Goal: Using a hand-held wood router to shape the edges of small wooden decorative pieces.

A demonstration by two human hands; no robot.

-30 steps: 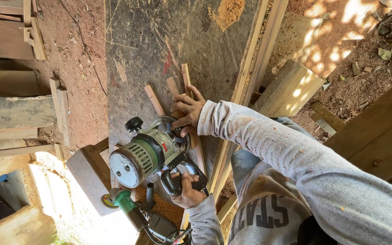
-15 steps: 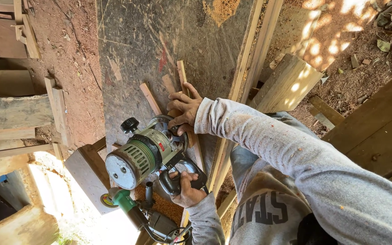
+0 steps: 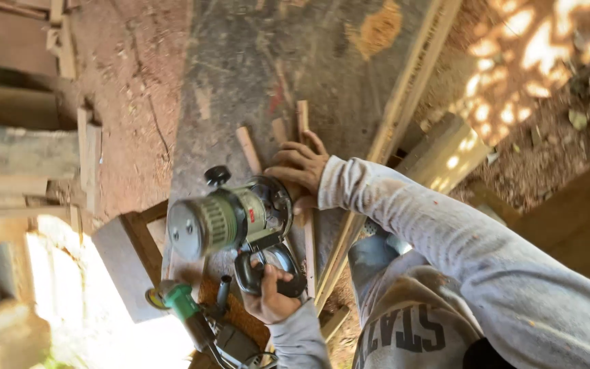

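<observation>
My left hand (image 3: 271, 295) grips the black loop handle of a green and grey power router (image 3: 230, 219). The router sits on a dark, worn board (image 3: 254, 75) and looks blurred. My right hand (image 3: 300, 164), in a grey sleeve, presses down on thin wooden strips (image 3: 303, 130) lying on the board just beyond the router's base. One longer strip (image 3: 308, 246) runs back beside the handle. The router's bit is hidden under its body.
A second green-handled power tool (image 3: 192, 318) lies on the board's near end. A pale batten (image 3: 404, 102) lines the board's right edge, with a thick timber block (image 3: 445, 154) beside it. Stacked planks (image 3: 15, 157) stand left on red dirt. A sawdust patch (image 3: 377, 27) is far up.
The router has shifted slightly on the board and is now blurred. Both hands keep their holds, the right hand still pressing the strips.
</observation>
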